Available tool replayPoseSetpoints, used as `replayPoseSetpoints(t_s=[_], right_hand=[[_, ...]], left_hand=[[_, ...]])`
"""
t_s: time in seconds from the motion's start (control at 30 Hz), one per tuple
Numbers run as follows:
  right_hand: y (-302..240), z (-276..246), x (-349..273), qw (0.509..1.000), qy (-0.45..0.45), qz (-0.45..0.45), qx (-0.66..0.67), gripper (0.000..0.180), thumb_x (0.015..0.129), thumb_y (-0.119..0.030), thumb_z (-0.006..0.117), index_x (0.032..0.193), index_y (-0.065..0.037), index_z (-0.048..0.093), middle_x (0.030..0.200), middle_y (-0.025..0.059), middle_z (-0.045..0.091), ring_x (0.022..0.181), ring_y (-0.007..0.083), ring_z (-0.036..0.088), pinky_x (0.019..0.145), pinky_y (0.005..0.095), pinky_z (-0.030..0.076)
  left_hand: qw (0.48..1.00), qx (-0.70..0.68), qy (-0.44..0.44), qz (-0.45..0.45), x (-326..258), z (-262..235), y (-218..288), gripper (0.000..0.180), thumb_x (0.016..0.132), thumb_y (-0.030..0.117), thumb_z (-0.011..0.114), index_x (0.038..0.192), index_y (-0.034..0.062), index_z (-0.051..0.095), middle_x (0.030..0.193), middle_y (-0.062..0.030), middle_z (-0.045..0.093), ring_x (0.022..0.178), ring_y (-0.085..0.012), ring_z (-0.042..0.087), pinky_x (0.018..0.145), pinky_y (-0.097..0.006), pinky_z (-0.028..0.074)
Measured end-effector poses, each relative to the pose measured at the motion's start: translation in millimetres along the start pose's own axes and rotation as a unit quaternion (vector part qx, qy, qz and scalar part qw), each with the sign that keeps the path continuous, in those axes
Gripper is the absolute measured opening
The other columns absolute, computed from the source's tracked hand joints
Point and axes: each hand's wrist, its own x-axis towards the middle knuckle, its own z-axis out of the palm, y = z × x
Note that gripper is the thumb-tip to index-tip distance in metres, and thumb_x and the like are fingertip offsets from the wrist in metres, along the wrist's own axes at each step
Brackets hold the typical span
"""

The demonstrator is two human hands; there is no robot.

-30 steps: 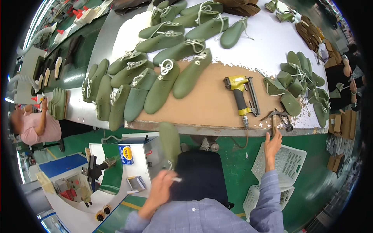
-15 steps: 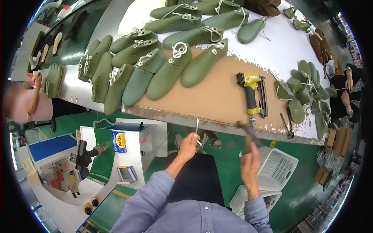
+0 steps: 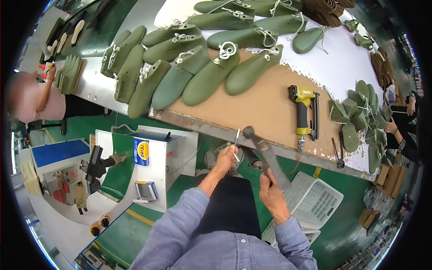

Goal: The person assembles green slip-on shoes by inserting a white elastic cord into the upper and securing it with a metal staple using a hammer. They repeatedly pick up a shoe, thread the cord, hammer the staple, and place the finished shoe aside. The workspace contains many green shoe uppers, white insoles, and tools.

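My left hand (image 3: 226, 158) grips a thin metal tool (image 3: 236, 144) that points up toward the workbench edge (image 3: 216, 131). My right hand (image 3: 269, 182) is closed on the handle of a grey hammer (image 3: 265, 153), whose round head sits just right of the thin tool. Both hands are held over my dark lap, below the brown board (image 3: 265, 108) on the bench. Several green shoe lasts (image 3: 202, 76) lie in rows on the bench beyond them.
A yellow pneumatic stapler (image 3: 302, 112) stands on the brown board at right, with more green lasts (image 3: 357, 119) beyond it. A white machine (image 3: 135, 166) stands at my left and a white plastic basket (image 3: 310, 200) at my right. Other people work at the far left (image 3: 36, 99) and far right (image 3: 400, 130).
My hands have come together in front of me. The right hand has brought the hammer from the bench edge toward the thin tool in the left hand.
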Motion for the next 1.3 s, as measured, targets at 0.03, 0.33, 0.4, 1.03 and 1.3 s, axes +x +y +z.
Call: replayPoseSetpoints(t_s=[0.03,0.33,0.4,1.03,1.3], right_hand=[[5,9,6,1.0,0.004,-0.028,0.012,0.021,0.098,-0.01,0.065,0.118,-0.006,0.069,0.084,0.016,0.067,0.066,0.0309,0.065,0.058,0.0359,0.051],[-1,7,22,0.995,-0.039,0.073,-0.046,0.015,0.098,-0.015,0.065,0.105,-0.003,0.07,0.077,0.0175,0.062,0.065,0.0375,0.064,0.057,0.0389,0.049],[15,9,11,0.999,-0.032,-0.022,-0.016,0.015,0.098,-0.014,0.065,0.105,-0.001,0.068,0.079,0.0184,0.062,0.066,0.0369,0.065,0.057,0.0392,0.05],[8,27,37,0.998,0.008,-0.01,-0.066,0.023,0.097,-0.008,0.065,0.118,0.001,0.067,0.091,0.0178,0.07,0.072,0.0301,0.067,0.069,0.0364,0.054],[52,34,12,0.979,-0.102,0.086,-0.154,0.027,0.095,-0.006,0.065,0.121,-0.004,0.068,0.091,0.0167,0.068,0.074,0.0328,0.069,0.068,0.0379,0.055]], left_hand=[[1.0,0.015,0.006,0.002,2,0,0,0.034,0.109,0.039,0.045,0.089,0.0132,0.055,0.066,0.0099,0.035,0.054,-0.0037,0.028,0.049,-0.024,0.022],[1.0,-0.014,0.001,-0.011,1,-1,-4,0.031,0.108,0.037,0.044,0.089,0.0151,0.054,0.065,0.0104,0.032,0.054,-0.0029,0.027,0.05,-0.024,0.02],[1.0,-0.023,-0.006,-0.012,0,-2,-2,0.031,0.108,0.037,0.043,0.089,0.0153,0.054,0.065,0.0107,0.031,0.054,-0.0027,0.027,0.05,-0.024,0.02],[0.997,0.057,0.051,-0.006,8,-8,-5,0.043,0.106,0.038,0.043,0.091,0.0038,0.062,0.072,-0.0043,0.055,0.064,-0.0153,0.052,0.059,-0.033,0.043],[0.993,0.1,0.069,-0.002,6,-4,1,0.045,0.104,0.043,0.042,0.086,0.0053,0.058,0.069,-0.0022,0.049,0.063,-0.0129,0.047,0.058,-0.032,0.039]])
